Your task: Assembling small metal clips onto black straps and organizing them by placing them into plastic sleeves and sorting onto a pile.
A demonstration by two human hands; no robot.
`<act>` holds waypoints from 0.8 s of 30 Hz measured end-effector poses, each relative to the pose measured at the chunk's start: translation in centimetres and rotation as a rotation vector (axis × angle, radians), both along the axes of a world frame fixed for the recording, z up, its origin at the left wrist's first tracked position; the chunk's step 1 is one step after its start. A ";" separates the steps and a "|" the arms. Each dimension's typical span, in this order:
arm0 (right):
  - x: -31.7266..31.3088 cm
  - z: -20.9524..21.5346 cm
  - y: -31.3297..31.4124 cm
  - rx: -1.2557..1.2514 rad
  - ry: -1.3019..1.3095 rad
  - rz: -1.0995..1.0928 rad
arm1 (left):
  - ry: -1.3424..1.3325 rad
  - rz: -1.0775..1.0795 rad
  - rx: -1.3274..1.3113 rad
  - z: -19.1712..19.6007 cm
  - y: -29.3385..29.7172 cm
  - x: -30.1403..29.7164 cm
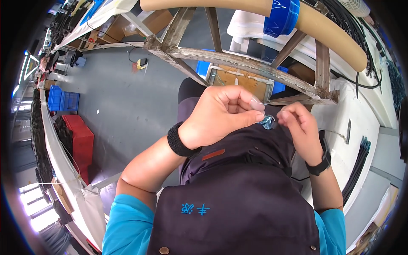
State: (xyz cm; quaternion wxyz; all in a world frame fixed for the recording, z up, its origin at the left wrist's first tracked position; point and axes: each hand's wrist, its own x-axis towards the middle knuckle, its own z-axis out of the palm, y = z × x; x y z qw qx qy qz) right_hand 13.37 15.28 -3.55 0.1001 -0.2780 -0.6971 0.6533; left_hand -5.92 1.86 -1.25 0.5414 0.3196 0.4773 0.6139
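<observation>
Small blue crumpled piece (268, 122), prob. film or tape, sat between both hands over the dark apron (246, 178), just below the wooden frame (255, 63). Left hand (219, 114) fingers were clamped on its left edge; right hand (299, 127) fingers curled shut beside it, contact unclear. Step looked like picking/peeling it apart w/ fingertips. Next move prob. needed a firmer right-hand pinch, gentle pull.

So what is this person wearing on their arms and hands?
Both hands are bare, with no gloves. The left hand has a black, ribbed elastic wristband at the wrist. The right hand has a black watch-like band on its wrist. Short bright blue sleeves cover the upper arms, under a dark apron with blue embroidered marks.
</observation>
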 end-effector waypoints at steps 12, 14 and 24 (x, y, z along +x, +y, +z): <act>-2.1 3.3 -3.2 0.649 0.319 0.019 | -0.074 -0.040 -0.078 0.5 0.3 0.0; -2.2 3.4 -3.1 0.664 0.322 0.027 | -0.044 -0.035 -0.095 0.9 0.4 -0.3; -2.2 4.4 -1.2 0.289 0.086 0.081 | 0.074 -0.054 0.086 0.1 0.2 0.1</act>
